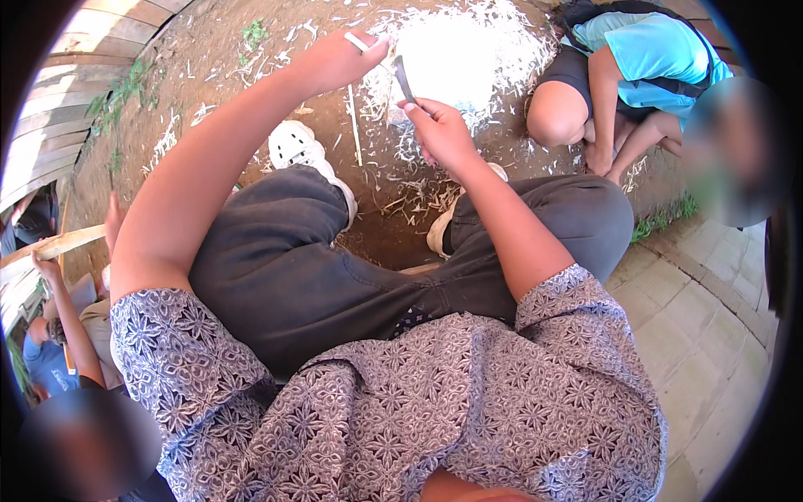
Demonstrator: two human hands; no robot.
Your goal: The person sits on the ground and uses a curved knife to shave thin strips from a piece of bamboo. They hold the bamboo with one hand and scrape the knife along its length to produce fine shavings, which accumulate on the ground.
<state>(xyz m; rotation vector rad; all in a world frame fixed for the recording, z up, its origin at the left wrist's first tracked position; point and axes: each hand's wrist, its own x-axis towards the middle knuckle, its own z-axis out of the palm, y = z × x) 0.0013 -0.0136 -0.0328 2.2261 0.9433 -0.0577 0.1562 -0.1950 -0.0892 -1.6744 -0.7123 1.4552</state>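
Observation:
My left hand (355,58) is closed around a short, pale stick (356,41); only part of it shows, and its far end is lost in the glare. Lower and to the right, my right hand (441,136) grips a knife (405,79) by its handle. The knife's dark, narrow blade points up and away from me, close to the left hand's fingertips but apart from them. Behind both hands lies a bright, overexposed pile of pale shavings (510,63). A thin pale strip (354,125) rests on the soil below my left hand.
My bent knees and white clogs (294,145) are beneath my arms. A person in a turquoise shirt (661,52) crouches at the right. On the left, another person's hand holds a long, pale split piece (63,244). Paving (703,309) lies right, wooden boards (71,88) upper left.

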